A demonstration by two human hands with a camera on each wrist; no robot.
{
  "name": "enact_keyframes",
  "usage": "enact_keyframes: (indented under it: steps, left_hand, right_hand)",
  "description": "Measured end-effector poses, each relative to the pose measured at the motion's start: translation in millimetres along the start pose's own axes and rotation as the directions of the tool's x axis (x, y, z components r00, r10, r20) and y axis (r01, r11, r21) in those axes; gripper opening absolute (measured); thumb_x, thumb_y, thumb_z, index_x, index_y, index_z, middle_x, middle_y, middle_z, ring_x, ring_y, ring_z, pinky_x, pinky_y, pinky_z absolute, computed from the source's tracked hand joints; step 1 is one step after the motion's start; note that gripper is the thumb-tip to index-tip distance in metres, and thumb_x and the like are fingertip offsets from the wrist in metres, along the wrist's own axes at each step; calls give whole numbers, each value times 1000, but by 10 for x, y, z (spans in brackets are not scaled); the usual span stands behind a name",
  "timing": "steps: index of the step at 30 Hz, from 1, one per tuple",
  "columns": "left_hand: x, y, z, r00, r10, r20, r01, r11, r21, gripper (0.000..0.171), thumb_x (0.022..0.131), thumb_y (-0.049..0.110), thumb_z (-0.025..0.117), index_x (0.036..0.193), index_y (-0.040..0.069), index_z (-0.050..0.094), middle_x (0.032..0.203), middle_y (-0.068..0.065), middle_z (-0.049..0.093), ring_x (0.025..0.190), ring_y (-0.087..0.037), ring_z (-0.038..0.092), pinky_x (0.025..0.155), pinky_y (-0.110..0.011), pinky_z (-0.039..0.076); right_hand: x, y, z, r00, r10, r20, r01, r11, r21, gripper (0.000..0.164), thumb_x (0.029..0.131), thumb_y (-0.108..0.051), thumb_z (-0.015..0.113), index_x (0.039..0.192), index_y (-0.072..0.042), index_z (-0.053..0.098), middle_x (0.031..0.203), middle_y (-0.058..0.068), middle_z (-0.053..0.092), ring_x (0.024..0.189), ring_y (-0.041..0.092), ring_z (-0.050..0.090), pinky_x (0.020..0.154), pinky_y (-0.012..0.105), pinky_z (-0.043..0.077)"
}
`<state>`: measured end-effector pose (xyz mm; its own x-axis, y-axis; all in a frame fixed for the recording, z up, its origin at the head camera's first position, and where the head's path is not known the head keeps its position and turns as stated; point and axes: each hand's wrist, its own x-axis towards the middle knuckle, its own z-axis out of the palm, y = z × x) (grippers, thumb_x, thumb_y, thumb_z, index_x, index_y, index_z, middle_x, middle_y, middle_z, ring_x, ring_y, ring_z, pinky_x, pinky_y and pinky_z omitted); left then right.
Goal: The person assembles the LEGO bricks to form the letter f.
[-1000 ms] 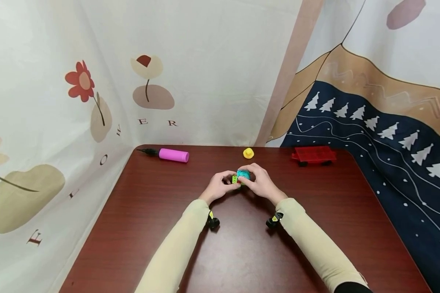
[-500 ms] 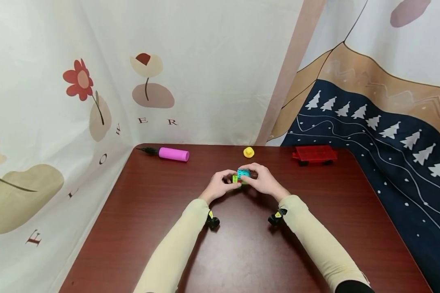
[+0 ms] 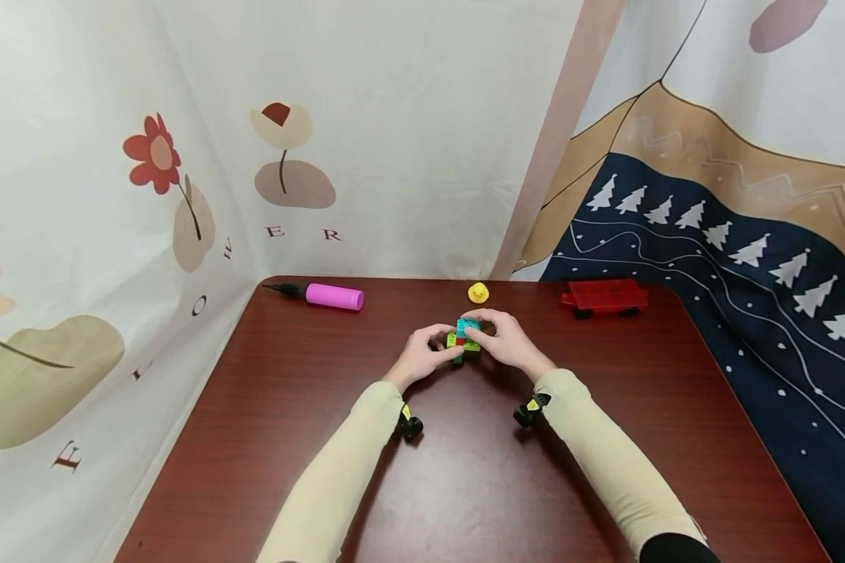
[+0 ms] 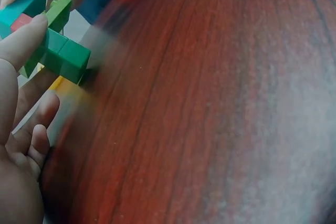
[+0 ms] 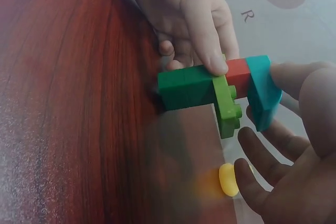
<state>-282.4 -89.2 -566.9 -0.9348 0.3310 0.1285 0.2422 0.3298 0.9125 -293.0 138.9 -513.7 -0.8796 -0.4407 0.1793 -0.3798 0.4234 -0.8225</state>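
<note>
A small build of toy building blocks is between my two hands. Its teal block [image 5: 262, 90] sits on a red block [image 5: 238, 77], with a lime-green studded block [image 5: 226, 109] across the stack and dark green blocks [image 5: 185, 87] below. My left hand [image 3: 422, 356] pinches the build near the lime and red blocks, its thumb in front. With thumb and fingers, my right hand [image 3: 508, 342] holds the teal block at the top. In the right wrist view, teal and red touch; whether they are fully pressed together I cannot tell.
On the brown table [image 3: 465, 485], a yellow rubber duck [image 3: 478, 293] stands beyond the hands. A pink cylinder with a dark tip [image 3: 334, 297] lies back left, and a red toy wagon [image 3: 604, 298] is back right. Printed cloth [image 3: 408, 141] hangs behind the table.
My right hand and the teal block have shifted slightly upward in the head view. More of the red and lime blocks shows now. The left hand has barely moved and keeps its hold.
</note>
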Motion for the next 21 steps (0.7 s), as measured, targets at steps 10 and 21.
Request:
enact_keyframes:
  steps: [10, 21]
  left_hand:
    - [-2, 16, -3, 998, 9, 57, -9, 1000, 3, 65, 87, 22, 89, 145, 18, 61, 111, -5, 72, 89, -20, 64, 74, -32, 56]
    - [-14, 55, -16, 995, 14, 101, -24, 995, 97, 88, 78, 16, 96, 154, 20, 50, 119, -10, 65, 92, -16, 65, 87, -33, 55]
  right_hand:
    - [53, 41, 7, 993, 112, -42, -112, 994, 3, 31, 106, -27, 66, 130, -8, 71, 120, 9, 73, 105, 27, 66, 93, 44, 54]
    - [92, 75, 16, 987, 152, -55, -153, 988, -8, 26, 107, -29, 65, 124, -12, 72, 111, 8, 73, 96, 24, 64, 83, 36, 52]
